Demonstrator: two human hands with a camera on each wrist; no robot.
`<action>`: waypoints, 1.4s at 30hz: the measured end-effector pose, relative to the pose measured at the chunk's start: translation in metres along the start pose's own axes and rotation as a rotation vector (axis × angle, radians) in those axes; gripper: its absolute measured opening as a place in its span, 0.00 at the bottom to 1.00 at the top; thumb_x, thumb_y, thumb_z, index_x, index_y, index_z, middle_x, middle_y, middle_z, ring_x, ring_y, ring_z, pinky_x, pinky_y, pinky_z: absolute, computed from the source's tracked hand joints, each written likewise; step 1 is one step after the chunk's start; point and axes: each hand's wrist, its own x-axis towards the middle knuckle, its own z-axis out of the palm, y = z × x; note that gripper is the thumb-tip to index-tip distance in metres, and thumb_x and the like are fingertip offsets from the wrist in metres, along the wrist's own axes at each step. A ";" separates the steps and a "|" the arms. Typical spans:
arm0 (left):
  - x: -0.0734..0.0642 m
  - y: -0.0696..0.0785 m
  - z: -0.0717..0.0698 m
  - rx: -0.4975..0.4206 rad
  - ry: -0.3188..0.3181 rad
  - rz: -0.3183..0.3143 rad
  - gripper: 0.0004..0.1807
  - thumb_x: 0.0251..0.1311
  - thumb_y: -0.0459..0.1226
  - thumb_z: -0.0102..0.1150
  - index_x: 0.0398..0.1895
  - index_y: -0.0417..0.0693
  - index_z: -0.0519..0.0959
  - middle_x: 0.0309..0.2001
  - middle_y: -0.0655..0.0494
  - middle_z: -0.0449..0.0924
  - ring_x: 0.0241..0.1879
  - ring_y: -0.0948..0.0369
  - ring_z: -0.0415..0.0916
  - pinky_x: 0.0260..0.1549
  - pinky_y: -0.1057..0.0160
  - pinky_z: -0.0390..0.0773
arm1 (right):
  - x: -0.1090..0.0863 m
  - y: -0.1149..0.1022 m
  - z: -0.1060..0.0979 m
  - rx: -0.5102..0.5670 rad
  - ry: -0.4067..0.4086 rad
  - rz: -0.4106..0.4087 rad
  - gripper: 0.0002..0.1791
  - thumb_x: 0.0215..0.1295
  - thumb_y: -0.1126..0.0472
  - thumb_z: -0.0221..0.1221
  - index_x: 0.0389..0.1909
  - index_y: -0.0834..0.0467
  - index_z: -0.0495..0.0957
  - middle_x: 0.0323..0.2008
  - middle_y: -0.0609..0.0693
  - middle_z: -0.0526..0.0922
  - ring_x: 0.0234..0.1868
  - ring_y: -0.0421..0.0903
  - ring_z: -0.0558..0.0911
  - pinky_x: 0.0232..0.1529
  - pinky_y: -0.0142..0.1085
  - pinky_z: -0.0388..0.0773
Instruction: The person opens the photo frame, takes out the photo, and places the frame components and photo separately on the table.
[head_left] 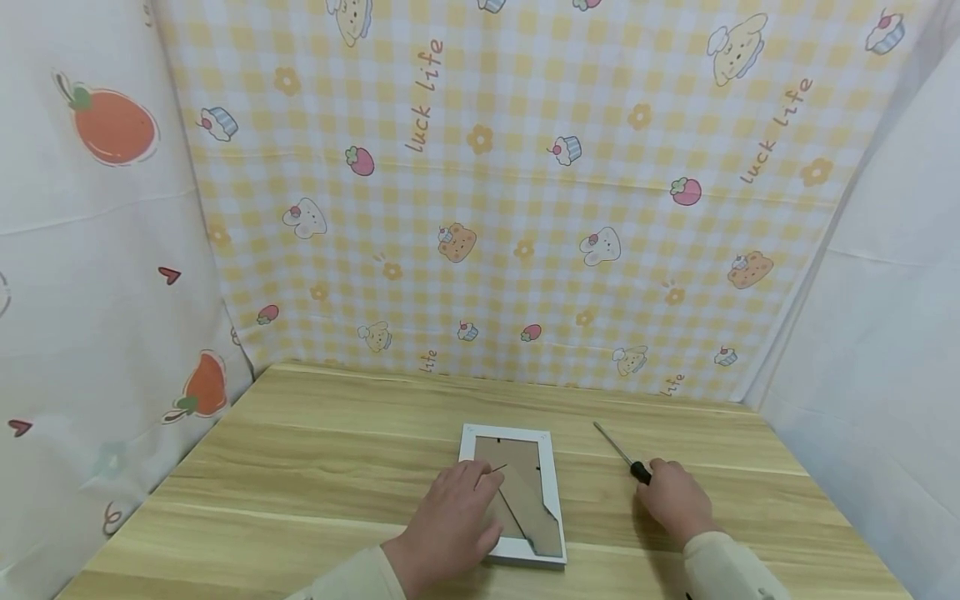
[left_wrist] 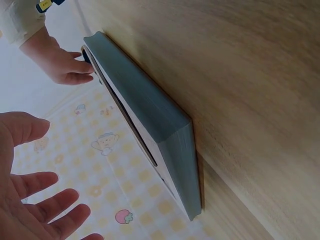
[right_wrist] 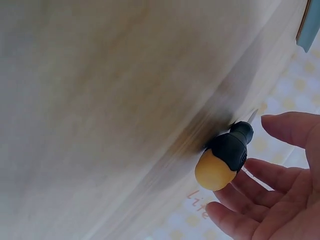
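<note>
A white picture frame (head_left: pixel 551 492) lies with its brown backing board (head_left: pixel 517 454) upward; in the left wrist view its side edge (left_wrist: pixel 145 90) looks grey-green. Over its left side is my left hand (head_left: pixel 457 512), fingers spread and loosely bent, holding nothing; the left wrist view shows this hand (left_wrist: pixel 45 200) apart from the frame. To the right, a screwdriver (head_left: pixel 618 446) with a black and yellow handle (right_wrist: pixel 216 172) lies on the table, its shaft pointing away. My right hand (head_left: pixel 675 500) is at that handle. Its fingers reach beside and behind the handle, while the thumb stands apart from it.
The wood-grain table (head_left: pixel 337 467) carries the frame and the screwdriver. Behind it hangs a yellow checked cloth (head_left: pixel 510 200) with cartoon prints. White cloths hang on the left (head_left: pixel 97 275) and right (head_left: pixel 862 333).
</note>
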 end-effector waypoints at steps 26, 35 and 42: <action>-0.002 0.001 -0.001 -0.019 0.022 0.014 0.22 0.54 0.42 0.65 0.51 0.44 0.75 0.48 0.52 0.75 0.50 0.55 0.72 0.50 0.51 0.73 | 0.011 -0.005 -0.001 -0.026 -0.088 0.062 0.07 0.62 0.67 0.53 0.28 0.66 0.76 0.22 0.53 0.74 0.23 0.49 0.72 0.24 0.40 0.70; -0.002 0.001 0.000 -0.013 0.021 0.011 0.23 0.54 0.42 0.65 0.52 0.44 0.75 0.48 0.52 0.75 0.50 0.55 0.72 0.49 0.52 0.74 | 0.013 -0.007 0.000 -0.041 -0.100 0.069 0.09 0.63 0.67 0.51 0.26 0.65 0.77 0.21 0.53 0.73 0.22 0.49 0.72 0.23 0.39 0.69; -0.002 0.000 -0.001 -0.023 -0.007 -0.001 0.23 0.55 0.41 0.64 0.53 0.43 0.75 0.48 0.52 0.75 0.50 0.55 0.72 0.50 0.51 0.73 | 0.015 -0.009 -0.001 -0.040 -0.102 0.073 0.09 0.62 0.69 0.51 0.24 0.64 0.76 0.21 0.53 0.73 0.23 0.49 0.72 0.24 0.39 0.69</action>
